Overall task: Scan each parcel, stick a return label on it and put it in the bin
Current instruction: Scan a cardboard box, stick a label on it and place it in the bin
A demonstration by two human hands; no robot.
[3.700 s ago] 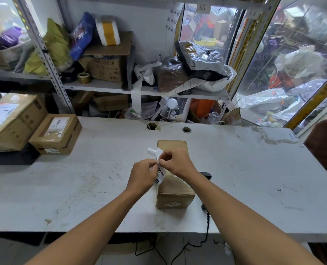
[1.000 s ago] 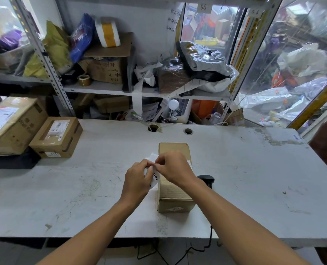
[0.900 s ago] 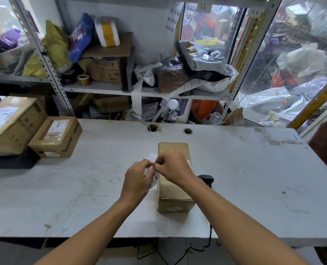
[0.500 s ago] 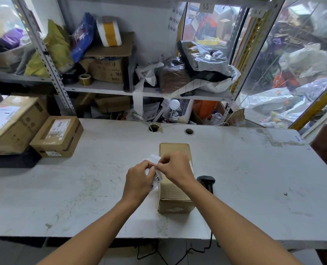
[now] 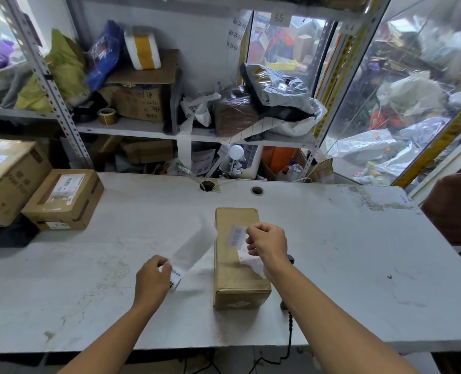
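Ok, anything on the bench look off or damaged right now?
Mostly no. The parcel has a torn white patch on top, like residue of an old label. The right hand holds the label over it; the left hand holds the backing strip.

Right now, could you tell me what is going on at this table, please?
A person is labelling a parcel. The right hand pinches a barcode label just above the long cardboard box on the table; the left hand holds the blurred backing strip off to the side. The label is not yet stuck down. Two more boxes wait at the left edge.
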